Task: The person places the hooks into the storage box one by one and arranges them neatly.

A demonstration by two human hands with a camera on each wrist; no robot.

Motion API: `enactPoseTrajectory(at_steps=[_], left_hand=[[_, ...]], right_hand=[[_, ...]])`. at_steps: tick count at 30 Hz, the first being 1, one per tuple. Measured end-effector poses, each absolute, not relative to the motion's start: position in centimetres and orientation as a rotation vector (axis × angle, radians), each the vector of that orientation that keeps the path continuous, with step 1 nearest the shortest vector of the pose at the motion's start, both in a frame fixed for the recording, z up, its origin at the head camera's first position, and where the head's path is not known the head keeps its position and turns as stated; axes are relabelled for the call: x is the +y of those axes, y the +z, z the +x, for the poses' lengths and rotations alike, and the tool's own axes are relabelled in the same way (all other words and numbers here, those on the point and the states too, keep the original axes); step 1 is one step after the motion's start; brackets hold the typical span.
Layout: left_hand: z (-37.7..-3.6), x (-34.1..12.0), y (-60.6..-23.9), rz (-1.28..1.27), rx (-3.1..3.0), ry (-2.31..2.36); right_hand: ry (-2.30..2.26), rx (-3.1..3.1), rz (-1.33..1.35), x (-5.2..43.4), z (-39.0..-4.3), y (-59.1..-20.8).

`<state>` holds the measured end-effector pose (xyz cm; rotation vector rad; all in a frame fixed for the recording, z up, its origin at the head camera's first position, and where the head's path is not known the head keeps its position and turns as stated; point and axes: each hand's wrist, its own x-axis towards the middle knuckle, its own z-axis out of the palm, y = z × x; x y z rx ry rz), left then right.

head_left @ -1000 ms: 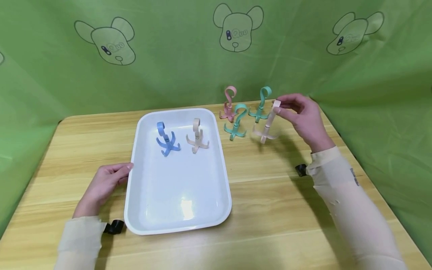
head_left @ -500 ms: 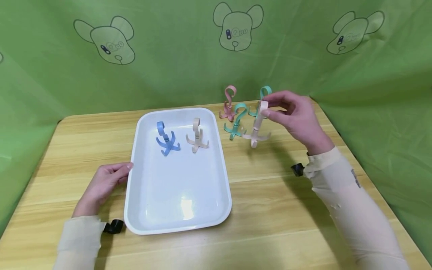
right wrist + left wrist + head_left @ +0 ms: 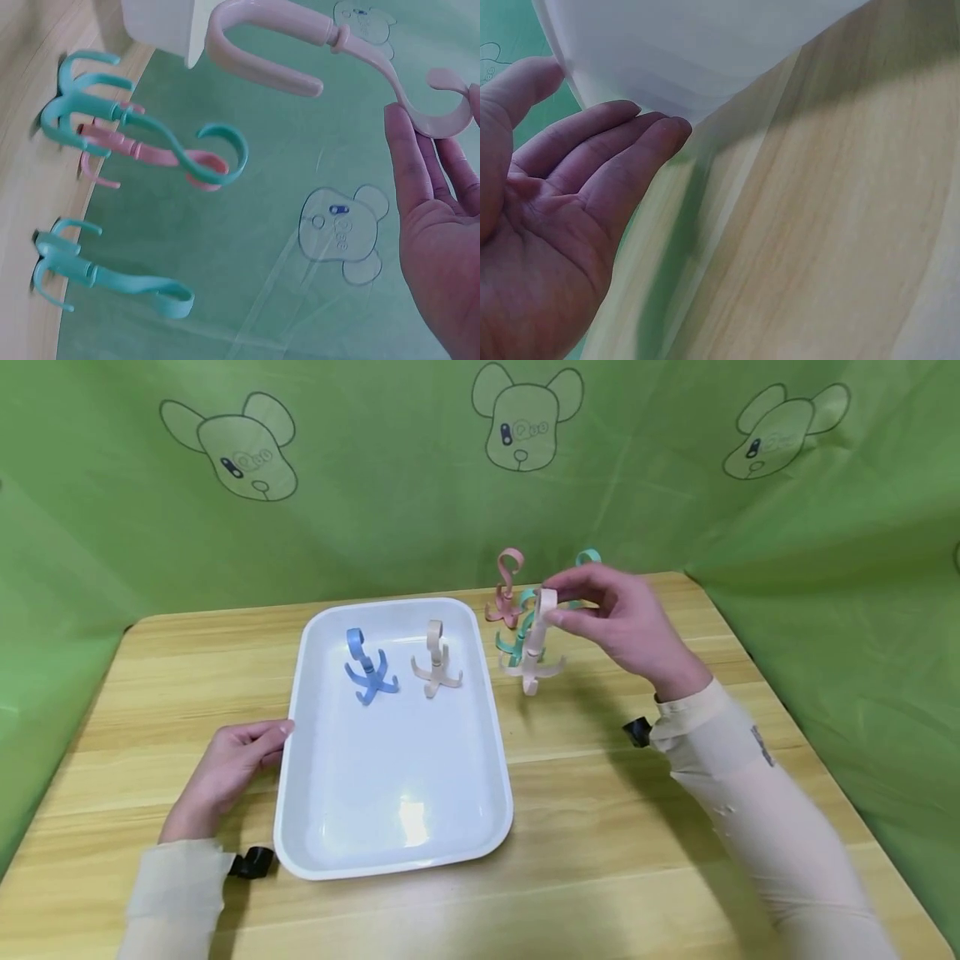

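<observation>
My right hand (image 3: 618,622) pinches the curled top of a pale pink multi-prong hanging hook (image 3: 533,670), thumb in front and fingers behind. Its prongs hang downward just right of the white tray (image 3: 390,777), well above the table in the right wrist view. My left hand (image 3: 228,768) holds the tray's left rim, thumb at the edge and fingertips (image 3: 671,135) against the outer wall. Inside the tray, a blue hook (image 3: 371,681) and a beige hook (image 3: 437,672) stand upright near the far end.
Behind the held hook, a pink hook (image 3: 508,585) and two green hooks stand on the wooden table (image 3: 600,835). The near green hook (image 3: 82,105) and far green hook (image 3: 71,259) are partly hidden in the head view. A green curtain (image 3: 375,527) encloses the table's back and sides.
My right hand has carried the pale pink hook leftward toward the tray, past the green hooks. The left hand and the tray have stayed in place.
</observation>
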<state>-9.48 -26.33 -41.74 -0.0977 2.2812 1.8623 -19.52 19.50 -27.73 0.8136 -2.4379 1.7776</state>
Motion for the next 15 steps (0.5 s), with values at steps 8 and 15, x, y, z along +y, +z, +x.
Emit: enactPoseTrajectory(at_steps=[8, 15], left_hand=[[-9.6, -26.2, -41.7, -0.108, 2.285, 1.853], [-9.6, -26.2, -41.7, -0.107, 2.276, 1.861]], right_hand=[[1.769, -2.486, 0.941, 18.0, -19.3, -27.4], [1.836, -2.459, 1.073, 16.2, -19.0, -27.3]])
